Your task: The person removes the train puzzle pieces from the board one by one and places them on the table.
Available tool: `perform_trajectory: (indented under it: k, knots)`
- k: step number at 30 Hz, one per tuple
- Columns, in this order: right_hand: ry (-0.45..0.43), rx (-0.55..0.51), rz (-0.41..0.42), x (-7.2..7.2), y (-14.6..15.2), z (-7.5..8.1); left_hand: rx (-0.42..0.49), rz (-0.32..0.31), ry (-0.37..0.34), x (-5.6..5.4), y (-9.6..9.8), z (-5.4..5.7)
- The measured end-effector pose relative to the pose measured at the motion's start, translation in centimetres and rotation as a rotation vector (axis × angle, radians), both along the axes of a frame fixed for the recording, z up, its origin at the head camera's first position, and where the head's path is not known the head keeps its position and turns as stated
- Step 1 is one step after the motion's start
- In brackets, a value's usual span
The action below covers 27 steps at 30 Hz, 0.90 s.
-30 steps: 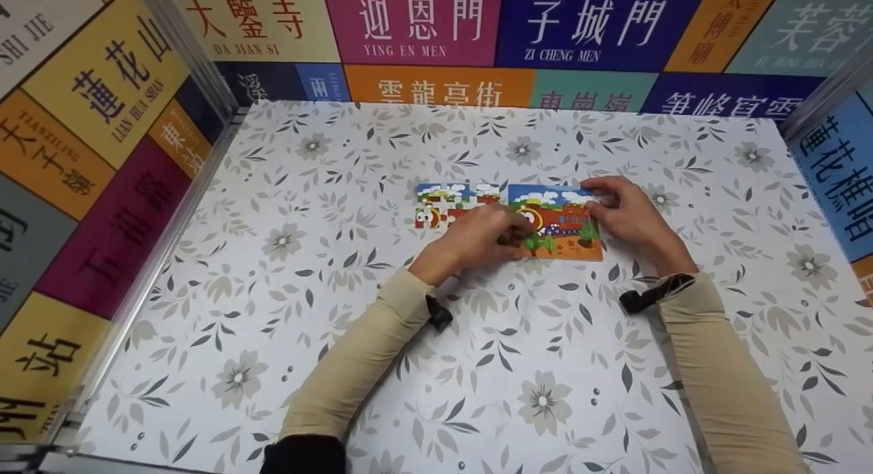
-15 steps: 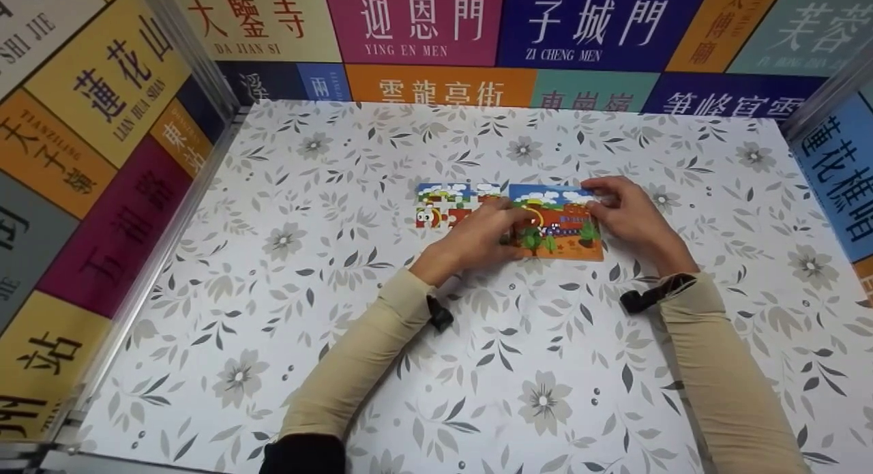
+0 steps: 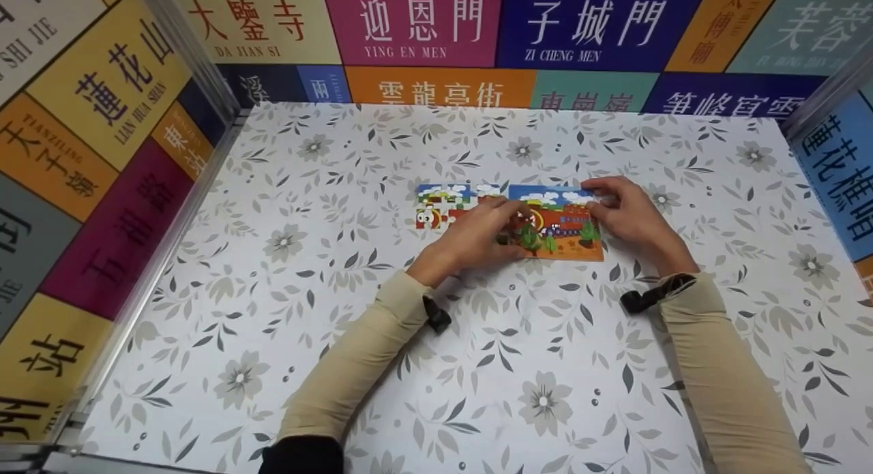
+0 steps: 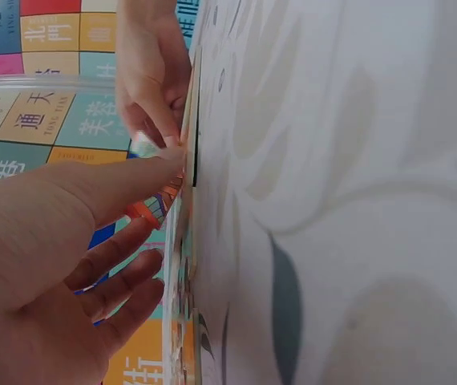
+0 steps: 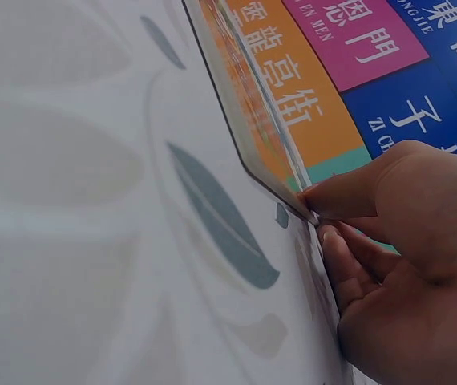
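A colourful picture board (image 3: 569, 245) with a red train, clouds and green trees lies mid-table in the head view. My right hand (image 3: 631, 218) pinches its right edge between thumb and fingers; the right wrist view shows these fingertips at the board's corner (image 5: 252, 160). On the board's left side is my left hand (image 3: 470, 235), its fingertips over the train's front. Between thumb and fingers it pinches a small red-and-orange puzzle piece (image 4: 158, 207), partly hidden by the thumb. Left of the board lie joined jigsaw pieces (image 3: 428, 218) with white gaps; my left hand covers their lower right.
White floral paper covers the table (image 3: 382, 392). Colourful panels with Chinese lettering (image 3: 423, 24) stand upright along the back and both sides. Black wrist straps (image 3: 641, 300) sit at both cuffs.
My left fingers shift slightly over the board's left part, with the index finger lifting and straightening, then bending again. The right hand, the board and the joined pieces stay in place.
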State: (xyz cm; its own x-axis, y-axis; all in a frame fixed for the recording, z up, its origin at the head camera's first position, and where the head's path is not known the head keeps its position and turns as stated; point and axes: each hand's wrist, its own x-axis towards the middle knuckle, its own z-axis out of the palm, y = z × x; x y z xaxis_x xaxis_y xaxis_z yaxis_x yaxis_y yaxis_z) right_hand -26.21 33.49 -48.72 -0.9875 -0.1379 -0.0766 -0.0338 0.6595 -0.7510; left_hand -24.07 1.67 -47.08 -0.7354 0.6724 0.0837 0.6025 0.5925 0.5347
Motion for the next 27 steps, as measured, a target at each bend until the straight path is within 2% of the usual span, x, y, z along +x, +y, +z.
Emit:
perform_trajectory:
  k: [6, 16, 21, 27]
  knots:
    - [-0.028, -0.008, -0.013, 0.0, -0.1, 0.2, 0.019, -0.006, 0.003, 0.0, 0.1, -0.2]
    - [-0.043, -0.015, -0.020, 0.0, -0.1, 0.1, 0.067, -0.020, -0.056, 0.0, -0.1, 0.2]
    - [-0.033, -0.018, -0.014, -0.1, -0.1, 0.0, 0.107, 0.002, -0.052, 0.1, -1.1, 0.6]
    - [-0.033, -0.021, -0.013, 0.1, -0.1, 0.0, 0.208, 0.017, -0.034, -0.3, -3.3, 0.8]
